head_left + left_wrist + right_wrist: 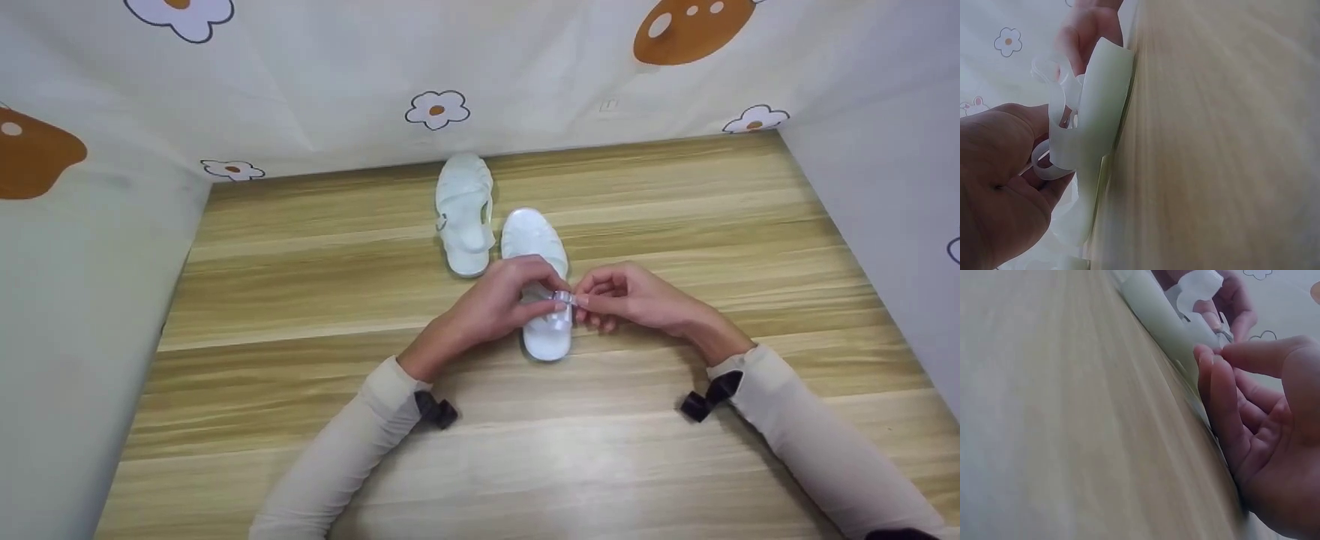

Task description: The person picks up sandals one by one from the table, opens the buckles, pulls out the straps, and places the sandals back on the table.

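Note:
A white sandal lies on the wood-grain floor, toe toward the back wall. My left hand reaches over its middle and holds the ankle strap at the buckle between thumb and fingers. From the other side my right hand pinches the strap's end close beside that buckle. In the right wrist view, the metal of the buckle shows just beyond the right fingertips. The left wrist view has the pale sandal heel side-on, with strap loops standing up by the left hand.
A second white sandal lies to the left and farther back, its toe near the wall. A pale wall covering with flower prints rises behind, and more pale walls stand at both sides. The wooden floor spreads around the sandals.

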{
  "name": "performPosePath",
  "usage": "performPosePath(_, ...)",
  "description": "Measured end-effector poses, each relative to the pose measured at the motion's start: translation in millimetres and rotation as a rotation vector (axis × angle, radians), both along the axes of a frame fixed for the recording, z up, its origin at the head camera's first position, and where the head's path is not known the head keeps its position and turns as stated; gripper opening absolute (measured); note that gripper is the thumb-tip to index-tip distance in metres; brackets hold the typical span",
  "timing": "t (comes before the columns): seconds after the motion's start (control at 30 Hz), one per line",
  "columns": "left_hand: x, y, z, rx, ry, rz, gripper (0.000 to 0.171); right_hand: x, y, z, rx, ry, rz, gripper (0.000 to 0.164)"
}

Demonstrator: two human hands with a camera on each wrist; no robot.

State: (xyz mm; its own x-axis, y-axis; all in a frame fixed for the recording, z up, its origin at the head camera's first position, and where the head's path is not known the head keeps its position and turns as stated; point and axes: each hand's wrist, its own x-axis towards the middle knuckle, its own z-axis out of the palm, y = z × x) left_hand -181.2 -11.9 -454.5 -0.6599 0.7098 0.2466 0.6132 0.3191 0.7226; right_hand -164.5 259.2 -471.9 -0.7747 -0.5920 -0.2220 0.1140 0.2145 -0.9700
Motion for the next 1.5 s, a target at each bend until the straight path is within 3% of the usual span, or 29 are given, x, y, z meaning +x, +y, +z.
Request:
performPosePath(0.37, 1.0, -1.3, 0.3, 0.006, 0.016, 0.005, 0.021, 2.0, -5.8, -5.9, -0.064, 0.090, 0.012, 0.021)
performPosePath(1.5, 0.8, 1.4, 1.0, 0.000, 0.049, 0.025, 0.019, 3.9, -6.7, -6.7, -0.036, 0.133, -0.039, 0.019)
